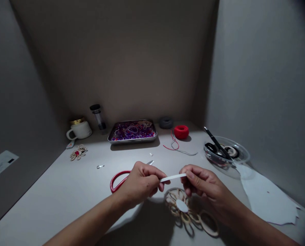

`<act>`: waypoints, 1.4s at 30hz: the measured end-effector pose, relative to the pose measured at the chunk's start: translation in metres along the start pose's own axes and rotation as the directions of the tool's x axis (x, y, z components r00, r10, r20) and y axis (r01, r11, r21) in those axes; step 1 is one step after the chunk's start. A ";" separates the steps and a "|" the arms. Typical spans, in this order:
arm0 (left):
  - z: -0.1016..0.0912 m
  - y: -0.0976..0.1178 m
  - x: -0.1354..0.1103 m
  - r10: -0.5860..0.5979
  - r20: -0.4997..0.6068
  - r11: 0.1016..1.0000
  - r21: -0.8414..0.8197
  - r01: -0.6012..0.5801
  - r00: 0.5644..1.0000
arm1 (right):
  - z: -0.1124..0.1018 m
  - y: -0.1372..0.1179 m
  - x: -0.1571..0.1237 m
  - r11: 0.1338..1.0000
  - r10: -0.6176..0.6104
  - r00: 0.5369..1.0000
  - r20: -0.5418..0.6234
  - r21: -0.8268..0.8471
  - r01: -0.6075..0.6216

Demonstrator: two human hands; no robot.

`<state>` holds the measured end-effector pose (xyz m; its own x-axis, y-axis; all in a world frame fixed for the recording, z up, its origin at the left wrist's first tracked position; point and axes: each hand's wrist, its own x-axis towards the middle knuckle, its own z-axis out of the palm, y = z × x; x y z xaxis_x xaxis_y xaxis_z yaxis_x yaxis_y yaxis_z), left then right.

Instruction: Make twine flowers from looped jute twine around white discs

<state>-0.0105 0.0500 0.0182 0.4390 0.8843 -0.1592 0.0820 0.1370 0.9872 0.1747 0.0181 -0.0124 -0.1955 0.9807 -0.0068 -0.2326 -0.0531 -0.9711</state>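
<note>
A narrow white strip (pixel 174 177) is stretched between my two hands above the table. My left hand (pixel 144 179) pinches its left end, and my right hand (pixel 200 181) pinches the right end between thumb and fingers. Just below lies a beige looped-cord flower (pixel 173 209) with a white oval piece (pixel 182 205) at its centre. A larger beige loop (pixel 209 223) extends from it, under my right wrist. Red-handled scissors (pixel 116 179) rest behind my left hand, which partly hides them; their blade tips point away.
Farther back are a bead-filled metal tray (pixel 132 140), a red cord roll (pixel 181 132), a grey roll (pixel 166 122), a white mug (pixel 82 130) and an hourglass (pixel 98 118). A smaller flower (pixel 78 152) lies left. At right, a clear bowl (pixel 244 155) holds a pen; white sheet material (pixel 267 196) lies nearby.
</note>
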 end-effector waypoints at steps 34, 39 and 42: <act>0.002 0.009 -0.004 -0.055 0.026 0.988 0.146 0.051 0.998 | 0.010 -0.005 -0.004 0.988 -0.001 1.000 -0.031 -0.155 -0.004; 0.010 0.016 -0.007 -0.057 0.059 0.981 0.191 0.045 0.997 | 0.020 -0.006 -0.009 0.966 -0.042 0.998 -0.039 -0.255 0.031; 0.007 0.017 -0.006 -0.099 0.078 0.990 0.107 0.091 0.992 | 0.017 -0.004 -0.007 0.998 -0.030 0.999 -0.030 -0.051 0.028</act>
<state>-0.0058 0.0438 0.0356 0.4967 0.8290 -0.2570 0.2166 0.1683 0.9616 0.1605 0.0080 -0.0042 -0.1595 0.9871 0.0147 -0.1892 -0.0160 -0.9818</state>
